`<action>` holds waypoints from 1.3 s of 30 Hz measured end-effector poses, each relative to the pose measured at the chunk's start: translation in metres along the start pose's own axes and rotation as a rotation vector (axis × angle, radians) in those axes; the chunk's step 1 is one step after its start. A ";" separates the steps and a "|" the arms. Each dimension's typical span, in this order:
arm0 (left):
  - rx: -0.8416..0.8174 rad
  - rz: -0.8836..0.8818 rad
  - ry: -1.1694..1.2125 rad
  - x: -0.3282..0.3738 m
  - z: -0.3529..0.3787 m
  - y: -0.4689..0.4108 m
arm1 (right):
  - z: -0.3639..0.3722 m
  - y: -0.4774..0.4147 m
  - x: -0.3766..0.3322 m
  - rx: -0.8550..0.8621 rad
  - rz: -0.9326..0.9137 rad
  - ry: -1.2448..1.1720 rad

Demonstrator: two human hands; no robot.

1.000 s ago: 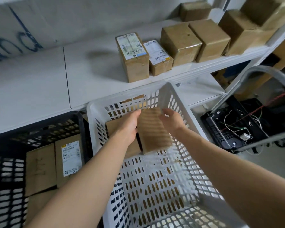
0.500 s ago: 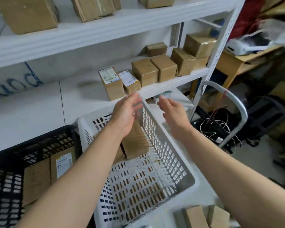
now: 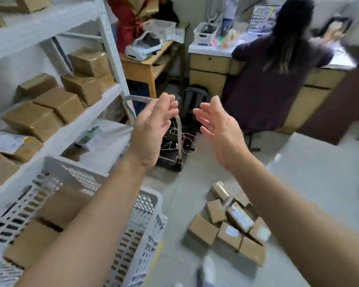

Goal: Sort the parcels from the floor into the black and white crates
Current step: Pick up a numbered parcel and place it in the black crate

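Both our hands empty, left hand (image 3: 151, 131) and right hand (image 3: 220, 131) fingers spread apart. Parcels (image 3: 230, 224) heaped on floor at 5 o'clock; white crate (image 3: 147, 206) at 8. We reach down, take one parcel off heap edge.

Bright, even light; heavy motion blur
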State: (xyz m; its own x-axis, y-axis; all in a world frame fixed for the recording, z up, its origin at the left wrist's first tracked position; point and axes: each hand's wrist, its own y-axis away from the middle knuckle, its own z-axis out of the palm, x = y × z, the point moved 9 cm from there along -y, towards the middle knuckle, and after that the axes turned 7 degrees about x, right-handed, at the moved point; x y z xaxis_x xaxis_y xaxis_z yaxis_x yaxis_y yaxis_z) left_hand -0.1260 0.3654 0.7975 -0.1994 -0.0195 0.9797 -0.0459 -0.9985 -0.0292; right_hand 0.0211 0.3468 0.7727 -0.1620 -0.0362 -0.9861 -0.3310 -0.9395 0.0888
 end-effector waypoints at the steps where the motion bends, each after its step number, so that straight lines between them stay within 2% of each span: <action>1: -0.048 -0.013 -0.006 -0.007 0.022 0.004 | -0.027 0.004 -0.002 0.054 -0.001 0.007; 7: -0.327 -0.092 -0.047 -0.050 0.153 0.041 | -0.184 0.036 -0.006 0.360 0.017 0.012; 12: -0.477 -0.120 -0.075 -0.078 0.255 0.071 | -0.297 0.054 -0.011 0.516 0.019 -0.010; 22: -0.508 -0.304 -0.082 -0.191 0.448 0.111 | -0.533 0.042 0.017 0.703 0.156 0.086; 29: -0.436 -0.441 -0.174 -0.268 0.490 0.102 | -0.604 0.015 0.074 0.718 0.309 0.105; 33: -0.463 -0.507 -0.218 -0.318 0.513 0.089 | -0.629 0.002 0.120 0.763 0.385 0.091; 39: -0.506 -0.580 -0.328 -0.441 0.533 0.086 | -0.680 -0.014 0.214 0.824 0.492 0.114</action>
State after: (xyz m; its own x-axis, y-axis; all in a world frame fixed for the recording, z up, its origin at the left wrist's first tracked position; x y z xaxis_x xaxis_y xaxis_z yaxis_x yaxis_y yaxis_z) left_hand 0.4796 0.2614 0.4686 0.2825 0.3989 0.8724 -0.5030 -0.7127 0.4888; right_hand 0.6235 0.1201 0.4648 -0.3797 -0.4357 -0.8161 -0.8057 -0.2778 0.5232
